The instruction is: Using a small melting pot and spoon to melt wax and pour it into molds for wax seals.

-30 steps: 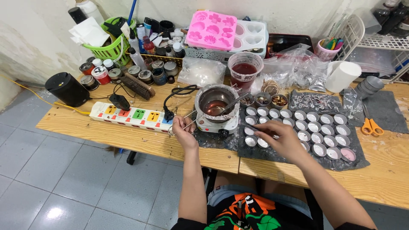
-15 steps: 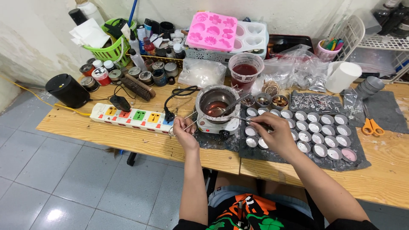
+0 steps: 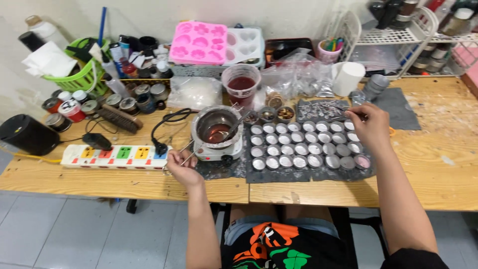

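The left hand (image 3: 180,167) is closed in a pinch on a thin metal rod or pair of tweezers (image 3: 186,152), which is angled up from the fingers toward the small round electric hot plate (image 3: 217,148) just beside the grip. On that plate a round metal melting pot with dark reddish liquid (image 3: 216,127) is seen, with a metal spoon handle (image 3: 238,123) leaning out of it. To the outer side of the left grip, a white power strip with coloured sockets (image 3: 114,155) is laid on the wooden workbench (image 3: 438,164), a black plug (image 3: 160,147) being seated in it.

The right hand (image 3: 371,127) is held over the far right corner of the rows of small round metal tealight cups (image 3: 304,145). Its fingertips are pressed together on something thin and dark (image 3: 342,107); what exactly is pinched cannot be told. Just beyond that grip, a dark grey mat strewn with small metal wick pieces (image 3: 321,108) is seen. Below the hand, the cups are arranged on a dark mat (image 3: 259,174); one cup with pink filling (image 3: 363,162) is placed at the near right end.

Further from both grips, a clear plastic cup of red liquid (image 3: 241,83), a pink silicone flower mould (image 3: 199,43), a white cylinder (image 3: 348,78) and a green plastic basket (image 3: 77,74) are found at the back.
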